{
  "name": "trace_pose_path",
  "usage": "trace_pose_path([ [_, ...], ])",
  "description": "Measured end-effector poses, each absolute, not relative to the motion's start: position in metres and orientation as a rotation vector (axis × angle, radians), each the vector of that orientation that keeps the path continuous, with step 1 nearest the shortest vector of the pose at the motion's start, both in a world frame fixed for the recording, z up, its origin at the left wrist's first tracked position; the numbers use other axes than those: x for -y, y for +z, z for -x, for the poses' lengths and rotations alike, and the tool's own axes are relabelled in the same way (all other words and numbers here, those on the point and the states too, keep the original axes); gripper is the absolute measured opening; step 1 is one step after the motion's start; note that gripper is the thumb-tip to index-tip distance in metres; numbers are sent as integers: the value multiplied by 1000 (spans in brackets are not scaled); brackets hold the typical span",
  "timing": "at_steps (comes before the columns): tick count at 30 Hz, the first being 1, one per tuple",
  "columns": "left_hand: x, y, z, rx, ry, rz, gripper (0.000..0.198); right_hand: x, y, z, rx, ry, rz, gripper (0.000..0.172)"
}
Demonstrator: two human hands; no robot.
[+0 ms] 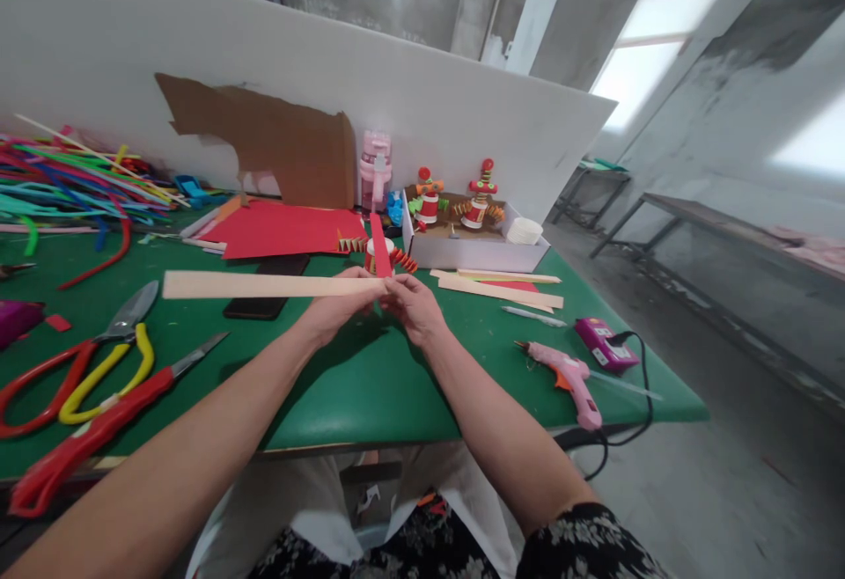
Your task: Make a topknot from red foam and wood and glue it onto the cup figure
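Both my hands meet over the middle of the green table. A long cream paper strip (257,285) points left from my left hand (340,306), whose fingers are closed on it. A red paper strip (380,245) stands up and away from where the fingertips meet, crossing the cream one at its right end. My right hand (415,306) pinches the strips at this crossing. Just behind the hands is a small figure (400,258) with folded paper arms, partly hidden by the red strip. The undersides of the fingers are hidden.
On the right lie a pink glue gun (564,372), a purple box (604,346) with a cable, and more cream strips (502,291). Scissors (125,324) and a red-handled knife (125,416) lie left. Behind are red paper (283,229), a phone (264,293) and a white box (475,253) with two figures.
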State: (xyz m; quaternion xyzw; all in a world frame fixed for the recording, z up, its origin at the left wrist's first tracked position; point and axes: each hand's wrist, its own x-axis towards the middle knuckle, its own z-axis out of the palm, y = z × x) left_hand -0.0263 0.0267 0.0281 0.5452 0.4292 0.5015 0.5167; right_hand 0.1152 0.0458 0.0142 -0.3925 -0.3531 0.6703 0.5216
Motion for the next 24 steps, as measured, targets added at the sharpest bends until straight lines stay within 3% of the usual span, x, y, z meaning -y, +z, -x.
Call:
trace_pose_path([
  [10, -29, 26, 27, -1144, 1295, -1170, 37, -49, 8, -115, 872, 1668, 942, 30],
  [17, -29, 22, 29, -1087, 1206, -1191, 44, -47, 8, -115, 1003, 1520, 947, 35],
  [24, -31, 20, 31, -1167, 1290, -1265, 43, -45, 8, -115, 994, 1638, 915, 36],
])
